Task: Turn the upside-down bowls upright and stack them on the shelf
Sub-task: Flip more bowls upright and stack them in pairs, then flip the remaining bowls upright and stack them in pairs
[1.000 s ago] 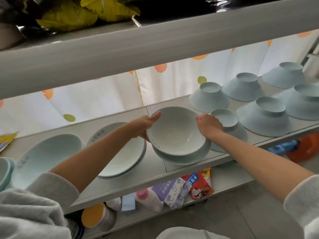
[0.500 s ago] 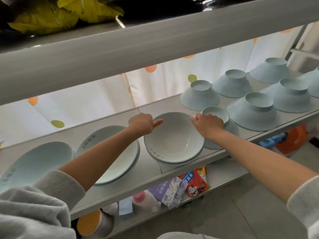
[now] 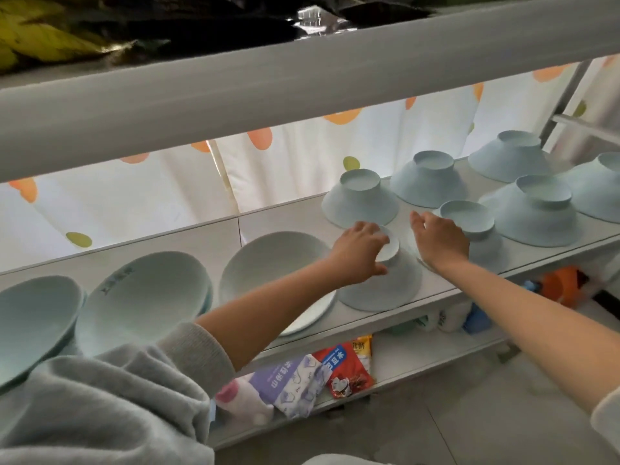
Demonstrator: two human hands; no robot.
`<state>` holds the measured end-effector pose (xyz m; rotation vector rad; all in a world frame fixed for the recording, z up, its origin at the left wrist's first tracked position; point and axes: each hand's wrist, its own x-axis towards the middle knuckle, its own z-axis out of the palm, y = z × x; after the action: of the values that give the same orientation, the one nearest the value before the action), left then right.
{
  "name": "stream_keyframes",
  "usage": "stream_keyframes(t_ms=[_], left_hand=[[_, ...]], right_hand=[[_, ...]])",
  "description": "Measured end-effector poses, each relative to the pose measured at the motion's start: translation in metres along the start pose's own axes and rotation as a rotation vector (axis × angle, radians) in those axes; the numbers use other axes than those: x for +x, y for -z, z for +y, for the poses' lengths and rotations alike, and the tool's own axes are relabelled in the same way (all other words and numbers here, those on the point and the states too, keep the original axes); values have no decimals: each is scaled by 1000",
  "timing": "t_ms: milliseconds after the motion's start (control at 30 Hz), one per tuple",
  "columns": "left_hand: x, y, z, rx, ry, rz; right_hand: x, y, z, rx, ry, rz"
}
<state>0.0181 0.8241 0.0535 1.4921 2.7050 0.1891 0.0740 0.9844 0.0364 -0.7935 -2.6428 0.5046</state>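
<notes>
Left hand is down on the pale blue upside-down bowl at the front edge of the white shelf. Its fingers are curled round the raised foot, thumb down the side. Right hand is spread wide with straight fingers, laid over the near flank of a second inverted blue bowl just beside it. More upturned blue bowls stand behind and to the right. A stack of upright pale bowls sits just left of the gripped one.
</notes>
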Motion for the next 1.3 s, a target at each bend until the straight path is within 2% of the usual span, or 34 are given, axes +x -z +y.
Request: stream_keyframes(t_ms=[167, 467, 533, 633, 700, 800, 900, 1033, 1100, 1167, 1233, 1300], left_hand=[[35, -18, 30, 45, 186, -29], [50, -10, 47, -215, 482, 83], [49, 9, 42, -426, 536, 159], [39, 40, 32, -906, 556, 299], [31, 48, 22, -1142, 571, 333], [24, 43, 7, -1378, 560, 273], [24, 35, -1, -1512, 593, 187], [27, 31, -11, -1522, 797, 151], [27, 29, -18, -1621, 822, 76], [31, 29, -25, -1641, 876, 94], [36, 30, -29, -1570, 1024, 168], [40, 30, -29, -1433, 1053, 160]], right_hand=[[20, 6, 36, 99, 146, -74], [40, 10, 86, 256, 280, -202], [42, 14, 84, 405, 303, -219], [45, 27, 74, 582, 401, -82], [50, 37, 66, 634, 501, -44], [58, 49, 58, 650, 610, -172], [64, 44, 50, 532, 584, -232], [69, 26, 40, 450, 477, -254], [71, 19, 37, 409, 422, -309], [74, 14, 36, 336, 368, -386], [78, 9, 35, 248, 337, -472], [79, 3, 36, 189, 300, -545]])
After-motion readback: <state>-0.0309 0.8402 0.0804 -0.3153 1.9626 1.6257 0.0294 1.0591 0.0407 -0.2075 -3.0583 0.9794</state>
